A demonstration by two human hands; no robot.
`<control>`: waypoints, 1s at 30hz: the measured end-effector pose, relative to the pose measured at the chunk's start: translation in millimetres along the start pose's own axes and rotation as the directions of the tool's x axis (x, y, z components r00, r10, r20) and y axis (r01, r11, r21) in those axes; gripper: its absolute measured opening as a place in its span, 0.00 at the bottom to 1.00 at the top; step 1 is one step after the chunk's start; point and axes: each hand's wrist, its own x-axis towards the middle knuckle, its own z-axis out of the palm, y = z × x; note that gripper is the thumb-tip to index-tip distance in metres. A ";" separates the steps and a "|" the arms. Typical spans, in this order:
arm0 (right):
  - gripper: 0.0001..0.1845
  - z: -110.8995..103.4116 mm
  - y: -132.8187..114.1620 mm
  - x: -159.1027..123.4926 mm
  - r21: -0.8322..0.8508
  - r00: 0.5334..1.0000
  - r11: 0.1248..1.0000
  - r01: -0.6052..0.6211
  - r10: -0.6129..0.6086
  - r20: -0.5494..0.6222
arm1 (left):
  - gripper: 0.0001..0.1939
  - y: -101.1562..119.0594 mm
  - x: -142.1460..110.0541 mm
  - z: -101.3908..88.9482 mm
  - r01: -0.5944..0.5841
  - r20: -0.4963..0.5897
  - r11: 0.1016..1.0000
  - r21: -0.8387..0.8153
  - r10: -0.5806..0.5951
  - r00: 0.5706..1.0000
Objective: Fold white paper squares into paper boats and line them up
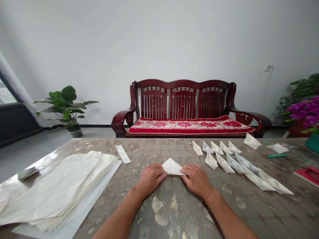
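Note:
A folded sheet of white paper (pixel 170 167), shaped like a low triangle with its peak pointing away from me, lies on the patterned tabletop (pixel 159 199). My left hand (pixel 152 177) grips its left corner, fingers curled and thumb at the near edge. On the opposite corner, my right hand (pixel 195 179) pinches the paper in the same way. Several folded paper boats (pixel 225 163) stand in rows to the right of my right hand. Left of my left hand lies a narrow paper strip (pixel 123 154).
A stack of paper sheets (pixel 62 179) covers the table's left side, beside a small grey object (pixel 27 173). At right lie a green pen (pixel 277 156), a red booklet (pixel 309 175) and a flower pot (pixel 313 144). Behind the table stands a wooden bench (pixel 183 103).

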 end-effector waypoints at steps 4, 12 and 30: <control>0.13 -0.7 4.7 1.1 0.003 0.998 0.998 -0.059 0.059 -0.013 | 0.17 -11.8 3.6 1.8 0.162 -0.016 0.985 -0.067 -0.163 0.986; 0.15 9.0 19.5 6.7 -0.047 0.975 0.974 -0.220 0.220 -0.005 | 0.13 -22.4 7.3 5.6 0.327 -0.025 0.945 -0.001 -0.327 0.945; 0.06 6.5 2.6 8.8 -0.199 0.943 0.923 -0.330 0.331 -0.029 | 0.17 -16.3 13.6 0.3 0.473 -0.090 0.814 0.336 -0.472 0.877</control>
